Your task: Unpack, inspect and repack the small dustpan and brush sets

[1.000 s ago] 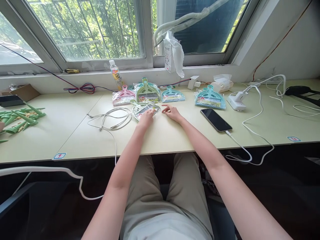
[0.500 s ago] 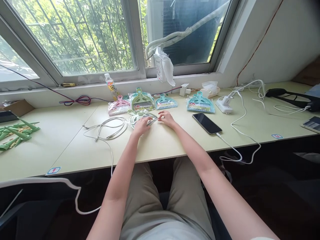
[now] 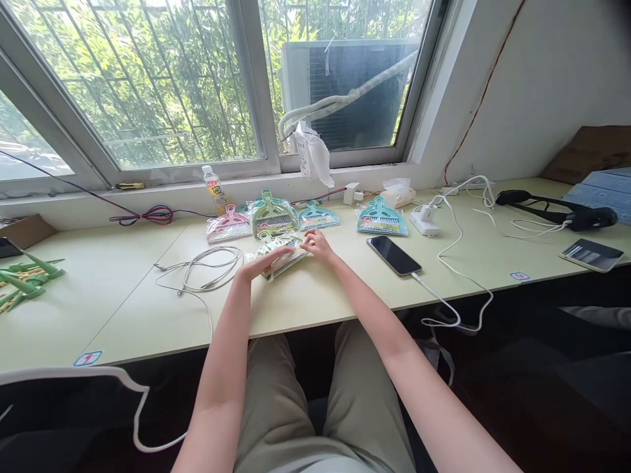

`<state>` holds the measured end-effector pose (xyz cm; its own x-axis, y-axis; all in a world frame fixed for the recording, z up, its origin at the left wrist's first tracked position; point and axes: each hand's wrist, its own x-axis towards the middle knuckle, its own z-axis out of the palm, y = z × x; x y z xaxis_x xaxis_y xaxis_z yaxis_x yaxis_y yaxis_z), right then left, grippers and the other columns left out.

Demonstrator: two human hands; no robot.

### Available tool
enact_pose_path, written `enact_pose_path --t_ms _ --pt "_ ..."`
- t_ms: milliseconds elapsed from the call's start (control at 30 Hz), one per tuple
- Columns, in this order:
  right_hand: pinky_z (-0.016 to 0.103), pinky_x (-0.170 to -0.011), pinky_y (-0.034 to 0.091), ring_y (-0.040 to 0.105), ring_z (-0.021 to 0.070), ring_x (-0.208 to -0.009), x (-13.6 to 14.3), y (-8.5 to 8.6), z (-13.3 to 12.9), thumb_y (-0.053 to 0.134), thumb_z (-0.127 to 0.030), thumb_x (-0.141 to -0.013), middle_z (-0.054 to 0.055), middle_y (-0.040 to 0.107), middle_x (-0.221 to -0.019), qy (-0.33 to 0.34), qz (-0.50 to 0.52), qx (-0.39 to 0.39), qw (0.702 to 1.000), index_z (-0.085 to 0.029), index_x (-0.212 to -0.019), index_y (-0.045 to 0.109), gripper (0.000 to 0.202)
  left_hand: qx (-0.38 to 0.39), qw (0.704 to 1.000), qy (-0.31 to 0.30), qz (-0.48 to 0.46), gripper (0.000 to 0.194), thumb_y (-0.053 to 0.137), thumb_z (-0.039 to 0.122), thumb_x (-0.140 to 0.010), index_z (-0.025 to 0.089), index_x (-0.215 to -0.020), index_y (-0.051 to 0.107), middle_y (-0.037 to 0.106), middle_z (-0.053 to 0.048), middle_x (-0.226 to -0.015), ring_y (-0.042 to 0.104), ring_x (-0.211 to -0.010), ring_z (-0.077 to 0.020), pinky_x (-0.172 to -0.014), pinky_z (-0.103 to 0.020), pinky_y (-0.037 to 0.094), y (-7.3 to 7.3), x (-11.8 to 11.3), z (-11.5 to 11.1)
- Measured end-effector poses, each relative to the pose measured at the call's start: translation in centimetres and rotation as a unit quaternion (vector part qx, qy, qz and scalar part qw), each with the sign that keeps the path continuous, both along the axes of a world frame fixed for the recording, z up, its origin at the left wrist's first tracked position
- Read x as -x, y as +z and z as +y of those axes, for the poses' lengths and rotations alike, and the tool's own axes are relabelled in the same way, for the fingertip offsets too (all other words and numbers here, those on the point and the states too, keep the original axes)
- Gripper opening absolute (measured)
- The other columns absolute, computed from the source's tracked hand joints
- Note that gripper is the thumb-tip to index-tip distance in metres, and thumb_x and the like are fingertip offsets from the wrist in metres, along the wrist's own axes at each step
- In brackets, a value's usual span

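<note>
A light-green dustpan and brush set (image 3: 282, 266) in clear plastic wrap lies on the desk in front of me, its handle pointing to the upper left. Stretched out flat, my left hand (image 3: 266, 263) rests across its near left part and covers some of it. My right hand (image 3: 318, 244) has its fingers bent together at the right corner of the wrap. Behind stand more wrapped sets: a pink set (image 3: 229, 225), a green set (image 3: 273, 215) and a small blue set (image 3: 318, 215). Farther right sits a teal set (image 3: 381, 217).
A coiled grey cable (image 3: 211, 268) lies left of my hands. On the right are a phone (image 3: 394, 255) on a white cord and a white charger (image 3: 424, 220). A bottle (image 3: 213, 189) stands by the window. Green folded pieces (image 3: 27, 281) lie far left.
My left hand has flattened out and shifted left over the wrapped set. My right hand stays at its right corner. The camera view has shifted slightly right and up.
</note>
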<state>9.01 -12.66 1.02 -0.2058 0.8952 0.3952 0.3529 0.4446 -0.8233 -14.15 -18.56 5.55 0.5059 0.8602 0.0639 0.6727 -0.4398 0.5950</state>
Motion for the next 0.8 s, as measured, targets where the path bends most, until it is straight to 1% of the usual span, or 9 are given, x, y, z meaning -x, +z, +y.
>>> enact_pose_path --t_ms 100,233,333,400,500,567,633,700,800 --pt "0.045 -0.112 0.043 0.056 0.0279 -0.127 -0.1 -0.4 0.2 0.083 -0.04 -0.076 0.011 0.058 -0.123 -0.014 -0.005 0.01 1.0 -0.019 -0.069 0.061 0.031 0.088 0.994 -0.067 -0.008 0.05 0.074 0.051 -0.078 0.028 -0.123 0.07 0.054 -0.009 -0.155 0.05 -0.142 -0.0301 -0.113 -0.043 0.045 -0.6 0.2 0.8" --pt "0.042 -0.116 0.041 0.061 0.0259 -0.123 -0.2 -0.5 0.3 0.084 -0.025 -0.072 0.011 0.062 -0.124 -0.006 -0.016 0.065 0.998 -0.018 -0.065 0.062 0.024 0.13 0.987 -0.07 -0.059 0.037 0.072 0.059 -0.076 0.026 -0.093 0.069 0.062 -0.009 -0.145 0.048 -0.143 -0.0296 -0.116 -0.043 0.042 -1.1 0.3 1.5" --pt "0.04 -0.107 0.049 0.067 0.0244 -0.114 -0.2 -0.1 0.0 0.085 -0.022 -0.07 0.012 0.063 -0.13 0.002 0.014 0.143 0.99 -0.017 -0.073 0.065 0.021 0.158 0.982 -0.063 -0.087 0.042 0.071 0.064 -0.074 0.026 -0.091 0.07 0.068 -0.009 -0.134 0.059 -0.128 -0.0272 -0.108 -0.04 0.048 -1.1 0.3 1.5" --pt "0.038 -0.102 0.053 0.067 0.0238 -0.112 -0.5 0.4 -0.4 0.088 -0.022 -0.067 0.014 0.062 -0.134 0.009 0.055 0.196 0.979 -0.016 -0.095 0.068 0.034 0.158 0.982 -0.047 -0.09 0.046 0.07 0.068 -0.072 0.026 -0.091 0.07 0.069 -0.008 -0.132 0.062 -0.118 -0.0262 -0.102 -0.04 0.051 -1.0 0.3 1.4" --pt "0.033 -0.099 0.056 0.068 0.0215 -0.113 -1.3 1.1 -1.1 0.093 -0.018 -0.061 0.016 0.059 -0.14 0.04 0.117 0.257 0.958 -0.018 -0.129 0.061 0.075 0.15 0.983 -0.035 -0.102 0.051 0.069 0.074 -0.07 0.025 -0.086 0.068 0.066 -0.008 -0.137 0.061 -0.12 -0.0266 -0.099 -0.038 0.052 -0.8 0.5 1.4" --pt "0.03 -0.095 0.058 0.07 0.0199 -0.107 -1.7 1.4 -1.4 0.096 -0.016 -0.057 0.015 0.062 -0.135 0.07 0.138 0.298 0.942 -0.019 -0.137 0.058 0.088 0.148 0.981 -0.033 -0.118 0.052 0.069 0.074 -0.071 0.024 -0.084 0.066 0.065 -0.008 -0.139 0.06 -0.124 -0.0265 -0.099 -0.036 0.051 -0.7 0.6 1.3" --pt "0.028 -0.088 0.061 0.072 0.0189 -0.098 -1.7 1.5 -1.5 0.097 -0.016 -0.055 0.01 0.069 -0.123 0.107 0.145 0.32 0.93 -0.02 -0.131 0.064 0.083 0.152 0.979 -0.036 -0.131 0.049 0.07 0.071 -0.071 0.024 -0.083 0.064 0.064 -0.007 -0.14 0.059 -0.126 -0.026 -0.1 -0.034 0.051 -0.6 0.6 1.3" --pt "0.025 -0.079 0.062 0.072 0.0182 -0.091 -1.3 1.3 -1.4 0.097 -0.017 -0.056 0.005 0.073 -0.107 0.132 0.143 0.317 0.928 -0.019 -0.116 0.072 0.065 0.158 0.978 -0.037 -0.132 0.046 0.071 0.069 -0.071 0.024 -0.082 0.065 0.065 -0.007 -0.14 0.059 -0.126 -0.0267 -0.099 -0.036 0.052 -0.6 0.5 1.4" --pt "0.022 -0.068 0.062 0.072 0.0177 -0.082 -0.5 0.9 -1.1 0.096 -0.017 -0.059 0.003 0.074 -0.087 0.112 0.148 0.319 0.929 -0.017 -0.09 0.075 0.037 0.166 0.976 -0.037 -0.139 0.046 0.074 0.068 -0.068 0.024 -0.079 0.067 0.065 -0.007 -0.14 0.059 -0.123 -0.0283 -0.099 -0.038 0.053 -0.6 0.4 1.5"
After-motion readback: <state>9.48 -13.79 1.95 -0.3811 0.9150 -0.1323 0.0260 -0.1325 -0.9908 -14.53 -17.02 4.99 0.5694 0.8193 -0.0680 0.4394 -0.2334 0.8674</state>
